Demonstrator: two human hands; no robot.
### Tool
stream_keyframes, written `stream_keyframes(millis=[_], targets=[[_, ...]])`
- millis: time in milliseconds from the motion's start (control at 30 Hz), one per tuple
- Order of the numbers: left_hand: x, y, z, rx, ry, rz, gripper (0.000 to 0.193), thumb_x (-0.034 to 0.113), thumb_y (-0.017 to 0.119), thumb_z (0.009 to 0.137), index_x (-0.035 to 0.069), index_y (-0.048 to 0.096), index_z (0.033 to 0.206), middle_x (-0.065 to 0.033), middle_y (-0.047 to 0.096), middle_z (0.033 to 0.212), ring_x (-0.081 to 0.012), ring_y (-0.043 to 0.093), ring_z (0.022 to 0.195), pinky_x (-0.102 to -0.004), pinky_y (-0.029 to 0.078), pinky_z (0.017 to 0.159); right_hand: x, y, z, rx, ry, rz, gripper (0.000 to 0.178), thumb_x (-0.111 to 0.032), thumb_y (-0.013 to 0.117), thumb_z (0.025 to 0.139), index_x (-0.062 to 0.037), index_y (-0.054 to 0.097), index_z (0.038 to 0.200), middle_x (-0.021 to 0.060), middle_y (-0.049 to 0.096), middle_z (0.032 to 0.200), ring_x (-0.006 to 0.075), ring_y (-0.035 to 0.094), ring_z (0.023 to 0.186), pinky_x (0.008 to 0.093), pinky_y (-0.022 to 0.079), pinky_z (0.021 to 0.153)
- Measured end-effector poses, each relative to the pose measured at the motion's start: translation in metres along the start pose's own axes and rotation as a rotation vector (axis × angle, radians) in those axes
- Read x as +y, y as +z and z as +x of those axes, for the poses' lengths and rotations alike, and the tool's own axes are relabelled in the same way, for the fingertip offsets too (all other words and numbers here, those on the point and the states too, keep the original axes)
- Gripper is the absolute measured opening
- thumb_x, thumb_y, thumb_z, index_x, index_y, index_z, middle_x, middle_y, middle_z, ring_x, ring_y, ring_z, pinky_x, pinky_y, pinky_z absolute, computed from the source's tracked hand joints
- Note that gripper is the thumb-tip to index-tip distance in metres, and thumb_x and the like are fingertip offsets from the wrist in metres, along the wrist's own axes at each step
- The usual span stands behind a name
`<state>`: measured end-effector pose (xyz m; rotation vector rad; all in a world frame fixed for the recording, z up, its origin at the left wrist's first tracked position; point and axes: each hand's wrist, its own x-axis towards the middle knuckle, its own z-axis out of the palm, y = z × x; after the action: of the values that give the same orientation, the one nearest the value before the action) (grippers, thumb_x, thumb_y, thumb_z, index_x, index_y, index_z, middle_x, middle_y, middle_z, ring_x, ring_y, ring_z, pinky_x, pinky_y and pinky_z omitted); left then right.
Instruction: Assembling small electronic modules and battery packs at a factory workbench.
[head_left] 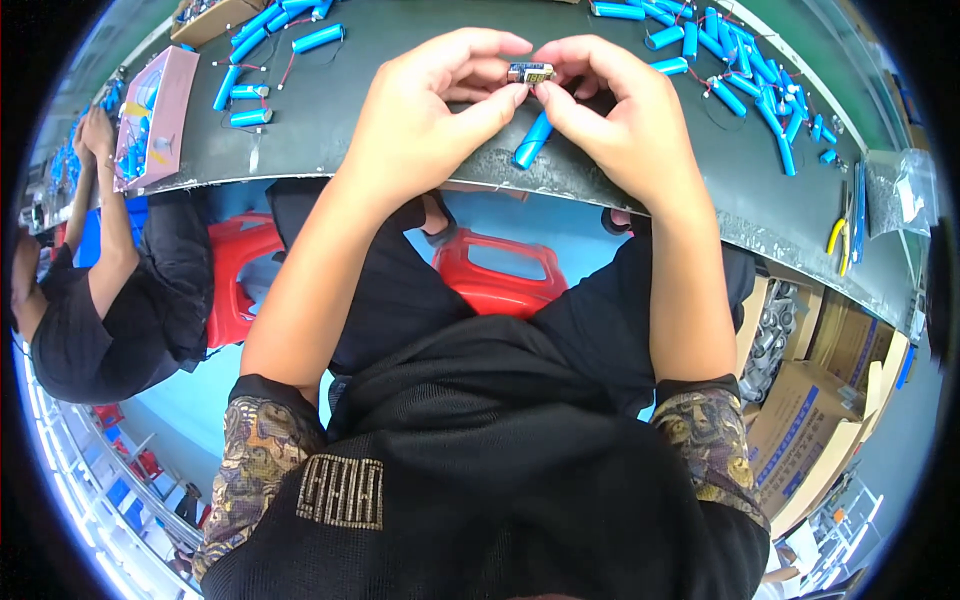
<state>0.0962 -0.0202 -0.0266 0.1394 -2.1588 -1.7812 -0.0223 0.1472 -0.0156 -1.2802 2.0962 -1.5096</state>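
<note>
Between my fingertips is a small digital meter (530, 73) with a lit display, held just above the dark tabletop. My left hand (430, 115) pinches its left end with thumb and fingers. The right hand (625, 120) is closed at the other end, thumb and fingertips meeting on it; what else those fingers hold is too small to tell. Just below the meter, a blue cylindrical battery (534, 142) slants toward the table's front edge, its upper end partly hidden by my right thumb.
A heap of blue batteries with thin leads (765, 85) lies to the right, a looser group (250, 92) to the left. Beside a pink box (172, 120), a co-worker's hands (97, 132) are busy. Yellow-handled pliers (838, 238) lie far right. Red stools (500, 290) and cartons (800, 420) stand below.
</note>
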Motion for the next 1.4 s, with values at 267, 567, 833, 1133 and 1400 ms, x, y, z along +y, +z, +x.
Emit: stream_keyframes(millis=[267,567,833,1133,1400], targets=[[0.003,-0.006,0.002,-0.098,0.000,0.038,0.034,0.003,0.070,0.090,0.000,0.060,0.123,-0.0089,0.072,0.105,-0.0126,0.067,0.097,-0.0268,0.053,0.087,0.000,-0.003,0.001,-0.054,0.010,0.027,0.025,-0.010,0.072,0.086,-0.0037,0.069,0.110,-0.0025,0.063,0.088,0.0055,0.054,0.078,0.0205,0.045,0.070],[-0.009,-0.007,0.007,-0.074,-0.020,-0.077,0.031,0.008,0.072,0.090,-0.001,0.063,0.118,-0.0080,0.071,0.100,-0.0114,0.067,0.090,-0.0255,0.054,0.083,0.001,-0.002,0.003,-0.056,0.037,0.055,0.022,-0.010,0.073,0.085,-0.0042,0.069,0.106,-0.0042,0.063,0.086,0.0038,0.051,0.075,0.0195,0.043,0.067],[0.006,-0.018,0.023,-0.250,-0.153,0.142,0.023,0.015,0.074,0.088,-0.003,0.071,0.103,-0.0013,0.066,0.082,-0.0054,0.058,0.072,-0.0222,0.051,0.067,0.003,-0.004,-0.001,-0.017,0.045,0.134,0.020,-0.009,0.072,0.084,-0.0038,0.069,0.103,-0.0033,0.062,0.084,0.0043,0.050,0.074,0.0199,0.043,0.066],[-0.003,-0.022,0.023,-0.265,-0.125,0.052,0.019,0.009,0.072,0.089,-0.003,0.070,0.105,-0.0010,0.068,0.089,-0.0038,0.060,0.076,-0.0198,0.050,0.067,0.005,-0.004,-0.001,-0.039,-0.056,0.055,0.021,-0.011,0.071,0.084,-0.0002,0.067,0.101,0.0031,0.063,0.082,0.0098,0.055,0.074,0.0252,0.047,0.067],[0.005,-0.023,0.028,-0.283,0.001,0.186,0.019,0.013,0.073,0.087,-0.001,0.071,0.100,0.0022,0.061,0.079,-0.0021,0.053,0.067,-0.0190,0.045,0.060,0.007,-0.004,-0.002,-0.068,0.022,0.072,0.019,-0.011,0.071,0.084,0.0010,0.065,0.098,0.0033,0.061,0.079,0.0112,0.056,0.074,0.0264,0.048,0.068]])
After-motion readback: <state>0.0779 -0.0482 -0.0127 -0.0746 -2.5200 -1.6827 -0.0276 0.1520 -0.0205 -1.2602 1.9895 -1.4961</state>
